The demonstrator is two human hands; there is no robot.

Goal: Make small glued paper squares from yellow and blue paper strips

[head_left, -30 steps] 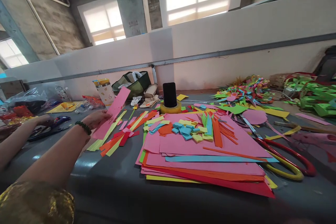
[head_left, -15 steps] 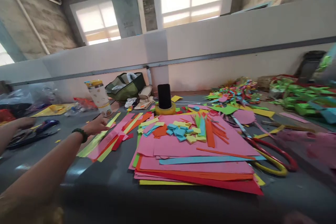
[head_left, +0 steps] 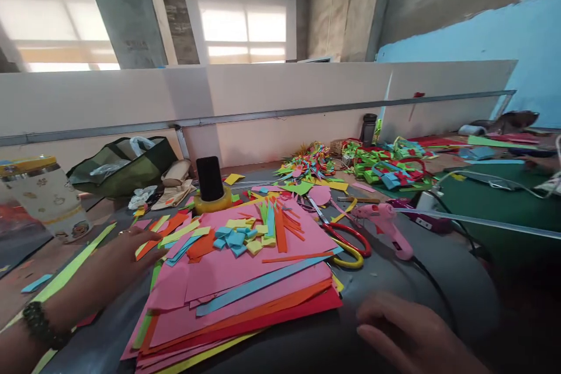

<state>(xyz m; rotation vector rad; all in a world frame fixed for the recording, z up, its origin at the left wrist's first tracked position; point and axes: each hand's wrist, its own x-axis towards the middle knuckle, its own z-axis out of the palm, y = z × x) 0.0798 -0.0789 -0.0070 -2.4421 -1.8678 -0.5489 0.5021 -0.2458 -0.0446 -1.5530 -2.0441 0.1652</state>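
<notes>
My left hand (head_left: 135, 251), with a dark beaded bracelet on the wrist, is closed on orange and yellow paper strips (head_left: 146, 245) at the left edge of a stack of coloured paper (head_left: 258, 280). Its fingertips are partly hidden. Close by lies a long yellow-green paper strip (head_left: 81, 263), partly under the forearm. Small folded blue and yellow paper pieces (head_left: 239, 236) and thin orange strips (head_left: 280, 228) rest on the stack. At the lower right, my right hand (head_left: 398, 327) is loosely curled above the table, thumb and fingers slightly apart, with nothing visible in it.
Scissors with red and yellow handles (head_left: 350, 248) lie right of the stack, beside a pink glue gun (head_left: 390, 225) with a cord. A phone (head_left: 210, 178) stands in a tape roll (head_left: 213, 201). A tumbler (head_left: 48, 198), green bag (head_left: 123, 166) and paper piles (head_left: 388, 163) stand farther back.
The view has swung right. My left hand has moved toward the stack and now has strips in it. My right hand has come into fuller view; another person's hand at far left is gone.
</notes>
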